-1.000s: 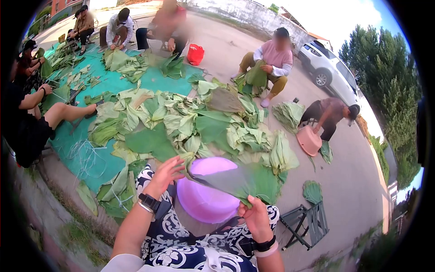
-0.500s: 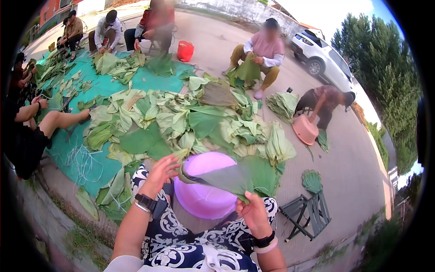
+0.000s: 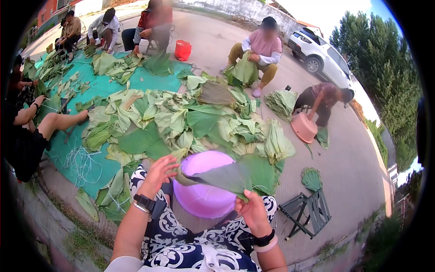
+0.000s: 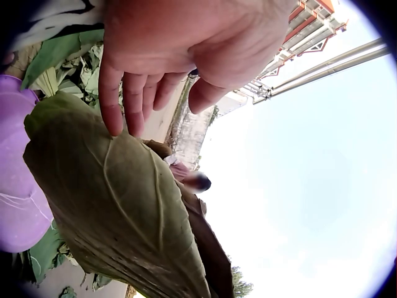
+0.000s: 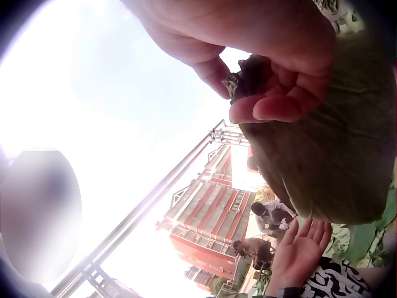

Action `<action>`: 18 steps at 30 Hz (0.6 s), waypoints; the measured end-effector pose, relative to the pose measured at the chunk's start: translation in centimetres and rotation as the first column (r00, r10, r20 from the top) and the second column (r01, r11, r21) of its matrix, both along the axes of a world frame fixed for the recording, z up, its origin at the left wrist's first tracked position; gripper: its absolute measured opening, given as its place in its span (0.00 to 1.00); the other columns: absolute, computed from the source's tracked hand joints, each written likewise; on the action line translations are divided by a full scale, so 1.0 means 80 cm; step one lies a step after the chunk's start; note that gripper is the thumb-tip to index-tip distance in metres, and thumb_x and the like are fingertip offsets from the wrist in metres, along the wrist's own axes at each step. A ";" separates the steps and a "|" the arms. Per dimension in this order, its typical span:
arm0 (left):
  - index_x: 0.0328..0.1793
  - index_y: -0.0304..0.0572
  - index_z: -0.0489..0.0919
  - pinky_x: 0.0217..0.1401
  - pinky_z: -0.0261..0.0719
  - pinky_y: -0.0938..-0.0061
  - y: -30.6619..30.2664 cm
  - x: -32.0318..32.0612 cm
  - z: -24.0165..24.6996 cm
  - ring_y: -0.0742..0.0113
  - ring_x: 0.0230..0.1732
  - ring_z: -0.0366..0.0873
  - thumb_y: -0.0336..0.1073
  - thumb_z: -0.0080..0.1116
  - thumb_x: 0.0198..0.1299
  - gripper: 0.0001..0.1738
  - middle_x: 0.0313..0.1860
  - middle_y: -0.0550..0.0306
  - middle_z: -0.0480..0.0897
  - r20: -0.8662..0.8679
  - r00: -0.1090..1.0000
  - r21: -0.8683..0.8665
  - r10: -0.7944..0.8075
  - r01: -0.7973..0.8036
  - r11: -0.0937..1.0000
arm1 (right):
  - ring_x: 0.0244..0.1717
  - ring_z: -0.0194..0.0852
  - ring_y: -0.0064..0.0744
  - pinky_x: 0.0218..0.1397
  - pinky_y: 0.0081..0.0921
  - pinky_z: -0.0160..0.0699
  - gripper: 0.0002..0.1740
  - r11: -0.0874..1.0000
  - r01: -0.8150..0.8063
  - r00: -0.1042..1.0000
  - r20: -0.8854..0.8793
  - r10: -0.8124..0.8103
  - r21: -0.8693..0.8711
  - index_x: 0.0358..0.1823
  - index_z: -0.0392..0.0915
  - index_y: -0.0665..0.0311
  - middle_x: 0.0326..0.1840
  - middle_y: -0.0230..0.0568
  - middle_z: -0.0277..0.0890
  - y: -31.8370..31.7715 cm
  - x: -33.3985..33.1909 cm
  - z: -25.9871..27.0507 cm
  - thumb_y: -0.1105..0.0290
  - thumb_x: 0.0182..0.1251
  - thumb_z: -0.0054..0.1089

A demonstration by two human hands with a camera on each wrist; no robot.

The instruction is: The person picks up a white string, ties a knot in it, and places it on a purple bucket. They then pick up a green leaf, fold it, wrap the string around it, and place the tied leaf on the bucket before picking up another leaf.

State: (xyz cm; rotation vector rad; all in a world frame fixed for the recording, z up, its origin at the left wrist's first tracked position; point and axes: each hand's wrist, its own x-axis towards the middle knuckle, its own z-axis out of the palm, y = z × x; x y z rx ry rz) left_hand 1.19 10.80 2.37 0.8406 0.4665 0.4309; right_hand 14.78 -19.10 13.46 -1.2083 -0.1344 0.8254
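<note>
A large folded green leaf (image 3: 222, 177) stretches above a purple basin (image 3: 197, 199), which stands between the wearer's knees. Its right end is pinched by the right hand (image 3: 253, 213); in the right wrist view the fingers (image 5: 282, 105) curl round the gathered leaf end. The left hand (image 3: 158, 174) is held palm inward at the leaf's other end, fingers extended and a little bent. In the left wrist view the fingertips (image 4: 124, 127) are at the leaf's surface (image 4: 124, 198); whether they press on it cannot be told. A white string lies across the basin (image 4: 18, 186).
Heaped leaves (image 3: 172, 118) cover the ground ahead, partly on a green sheet (image 3: 72, 167) with tangled white string (image 3: 84, 163). A folding stool (image 3: 308, 213) stands at right. Several people sit around the heap; one at right handles a pink basin (image 3: 303, 128). A white car (image 3: 324, 56) is behind.
The head view has shifted slightly, moving the scene left and up in the picture. Both hands keep nearly the same pose around the leaf, and the right still pinches its end.
</note>
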 end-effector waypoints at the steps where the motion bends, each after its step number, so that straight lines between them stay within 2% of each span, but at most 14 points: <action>1: 0.70 0.35 0.66 0.58 0.76 0.61 0.000 0.000 0.000 0.57 0.63 0.74 0.43 0.50 0.71 0.27 0.65 0.48 0.74 -0.001 1.000 -0.001 0.001 -0.001 1.000 | 0.25 0.73 0.28 0.28 0.24 0.67 0.16 1.000 -0.004 1.000 -0.001 0.004 0.001 0.32 0.76 0.64 0.27 0.35 0.76 -0.001 0.001 -0.001 0.58 0.70 0.53; 5: 0.70 0.35 0.66 0.58 0.77 0.61 0.000 0.001 -0.002 0.57 0.63 0.75 0.43 0.50 0.71 0.27 0.65 0.48 0.74 -0.002 1.000 0.007 -0.001 0.001 1.000 | 0.25 0.73 0.28 0.28 0.24 0.67 0.15 1.000 0.007 1.000 -0.016 -0.007 0.003 0.33 0.76 0.64 0.28 0.35 0.76 0.001 0.000 0.003 0.58 0.70 0.53; 8: 0.69 0.35 0.67 0.58 0.77 0.61 0.001 0.002 -0.002 0.57 0.63 0.75 0.43 0.50 0.71 0.26 0.65 0.48 0.75 -0.006 1.000 0.001 0.001 -0.001 1.000 | 0.38 0.72 0.26 0.39 0.26 0.70 0.15 0.997 -0.044 0.996 -0.080 0.049 0.061 0.49 0.77 0.65 0.43 0.34 0.79 -0.008 0.007 -0.005 0.62 0.68 0.57; 11: 0.69 0.35 0.67 0.57 0.77 0.61 0.000 0.002 -0.002 0.57 0.62 0.75 0.43 0.51 0.71 0.26 0.64 0.48 0.75 -0.002 1.000 0.009 0.002 -0.002 1.000 | 0.26 0.73 0.28 0.30 0.25 0.68 0.13 1.000 0.008 0.999 -0.035 -0.008 0.014 0.35 0.76 0.64 0.29 0.36 0.77 0.000 0.002 0.000 0.60 0.70 0.54; 18: 0.68 0.35 0.68 0.58 0.78 0.61 0.000 0.003 -0.001 0.57 0.61 0.76 0.42 0.50 0.71 0.25 0.63 0.48 0.76 -0.018 1.000 0.003 0.002 -0.002 1.000 | 0.27 0.73 0.29 0.33 0.27 0.70 0.12 0.999 0.007 0.999 -0.053 -0.006 0.034 0.37 0.76 0.65 0.30 0.37 0.77 -0.002 0.005 -0.002 0.62 0.70 0.53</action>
